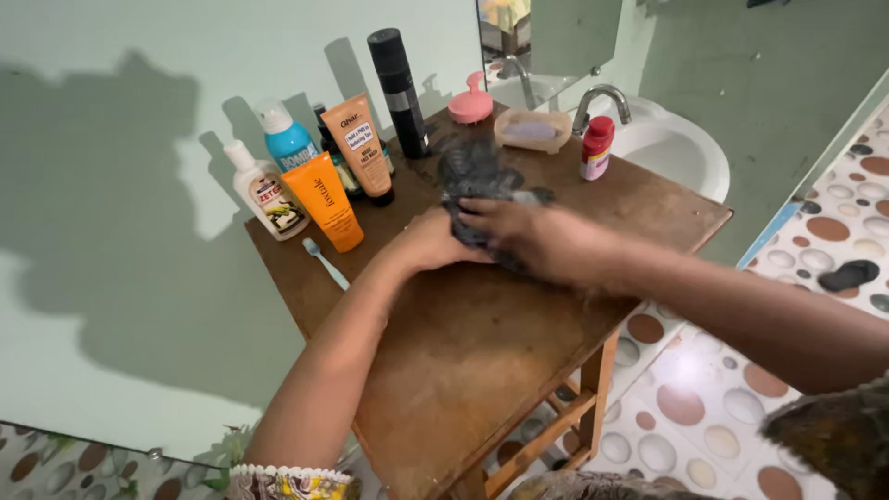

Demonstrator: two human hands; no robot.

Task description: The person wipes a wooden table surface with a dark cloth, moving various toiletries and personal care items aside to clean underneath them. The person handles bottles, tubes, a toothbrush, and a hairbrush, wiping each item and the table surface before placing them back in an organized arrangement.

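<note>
Hands (491,241) both gripping dark cloth (477,181) on wooden table (463,361); crumpled, long axis unclear.

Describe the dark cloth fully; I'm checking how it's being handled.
The cloth is dark grey, soft and crumpled, blurred at its far end. It lies bunched on the brown wooden table, near the middle. The left hand and right hand both press on its near end, covering part of it.

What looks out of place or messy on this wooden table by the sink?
A pale blue toothbrush lies loose and flat on the wooden table, while the bottles and tubes stand by the wall. The tabletop looks worn and blotchy, with a wet-looking dark patch near the dark cloth that both hands press down. Nothing appears tipped over.
</note>
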